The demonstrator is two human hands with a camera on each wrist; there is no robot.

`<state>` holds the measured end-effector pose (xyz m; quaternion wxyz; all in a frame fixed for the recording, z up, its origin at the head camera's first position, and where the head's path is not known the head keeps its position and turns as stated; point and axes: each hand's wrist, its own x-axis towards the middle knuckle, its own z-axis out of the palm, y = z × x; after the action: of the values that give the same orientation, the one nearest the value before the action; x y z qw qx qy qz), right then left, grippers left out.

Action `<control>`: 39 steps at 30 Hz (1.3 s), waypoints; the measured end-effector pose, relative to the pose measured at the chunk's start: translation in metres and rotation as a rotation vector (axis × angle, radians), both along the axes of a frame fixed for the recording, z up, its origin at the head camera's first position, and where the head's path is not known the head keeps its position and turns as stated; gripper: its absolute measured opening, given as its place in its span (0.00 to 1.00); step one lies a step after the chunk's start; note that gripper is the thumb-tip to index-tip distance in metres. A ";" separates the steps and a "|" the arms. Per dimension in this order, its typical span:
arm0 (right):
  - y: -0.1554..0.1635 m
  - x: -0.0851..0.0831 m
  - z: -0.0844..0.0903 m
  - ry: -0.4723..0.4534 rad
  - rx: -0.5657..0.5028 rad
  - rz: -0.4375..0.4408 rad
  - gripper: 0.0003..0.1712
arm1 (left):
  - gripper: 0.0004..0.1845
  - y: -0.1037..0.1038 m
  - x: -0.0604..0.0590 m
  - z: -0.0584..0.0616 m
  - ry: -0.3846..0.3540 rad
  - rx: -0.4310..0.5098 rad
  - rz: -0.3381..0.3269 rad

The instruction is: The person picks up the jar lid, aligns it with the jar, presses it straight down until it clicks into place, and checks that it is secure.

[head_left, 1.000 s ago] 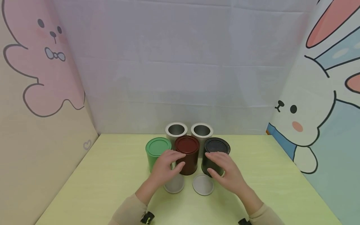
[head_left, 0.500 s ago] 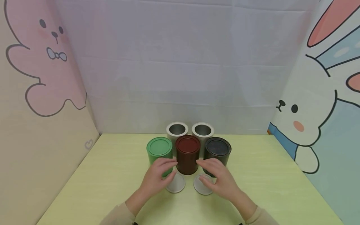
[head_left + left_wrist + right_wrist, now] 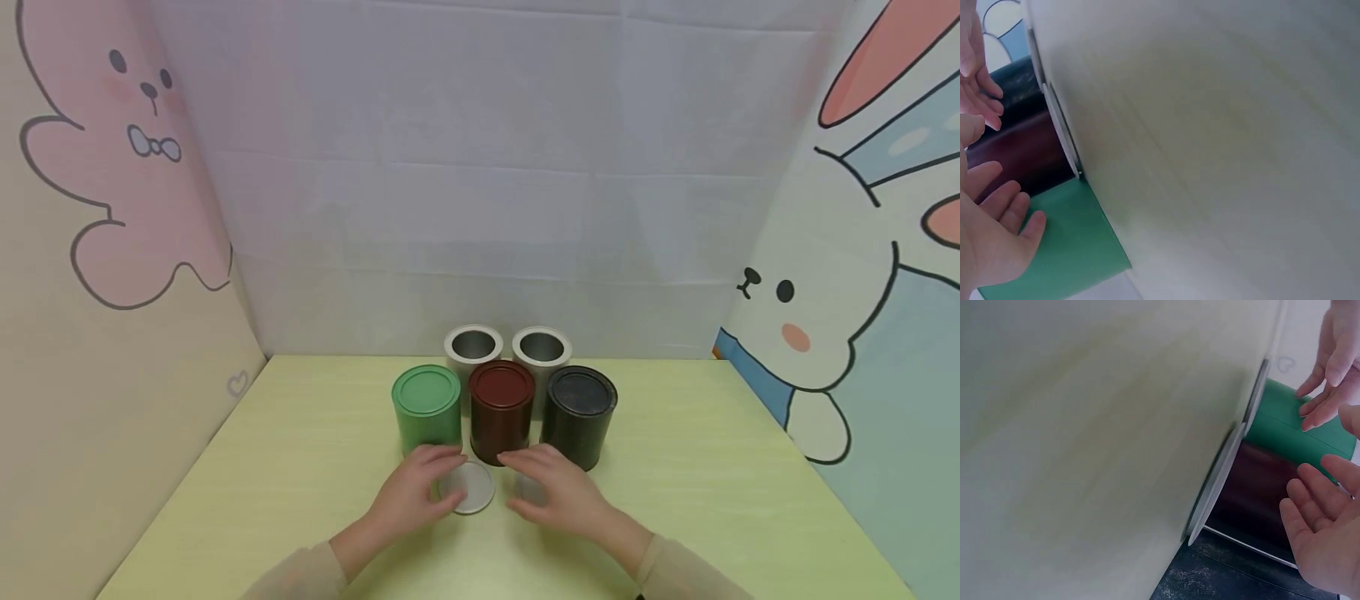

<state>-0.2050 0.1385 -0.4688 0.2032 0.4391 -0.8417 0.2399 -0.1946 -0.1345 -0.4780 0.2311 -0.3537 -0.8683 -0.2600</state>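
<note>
My left hand (image 3: 412, 493) hovers with relaxed fingers beside a round grey lid (image 3: 472, 487), in front of the green can (image 3: 426, 400). My right hand (image 3: 562, 493) hangs over a second grey lid (image 3: 529, 490), which it mostly covers in the head view. A dark red can (image 3: 501, 417) stands between the green can and a black can (image 3: 581, 408). Both wrist views show fingers spread and holding nothing: the left hand (image 3: 997, 244) near the green can (image 3: 1079, 244), the right hand (image 3: 1329, 531) near the dark red can (image 3: 1257, 494).
Behind the coloured cans stand two open-topped silver cans (image 3: 474, 343) with pale rims. They are close to the white back cloth (image 3: 480, 208). The pale yellow-green table (image 3: 712, 475) runs between printed side walls.
Both hands have drawn back from the cans toward the near side. The right hand has also shifted left, over the right lid. The cans and lids stay in place.
</note>
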 end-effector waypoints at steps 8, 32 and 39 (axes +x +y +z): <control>-0.005 -0.006 0.001 -0.069 0.125 -0.023 0.34 | 0.28 -0.007 0.005 -0.005 -0.048 -0.082 0.048; -0.013 -0.013 -0.022 -0.103 0.228 0.010 0.34 | 0.29 -0.019 0.012 -0.025 -0.184 -0.190 0.079; -0.017 -0.012 -0.028 -0.141 0.295 -0.043 0.34 | 0.29 -0.021 0.012 -0.028 -0.173 -0.194 0.063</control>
<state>-0.2168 0.1214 -0.4969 0.0818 0.4283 -0.8891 0.1395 -0.1823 -0.1557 -0.5061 0.1280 -0.3234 -0.9166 -0.1970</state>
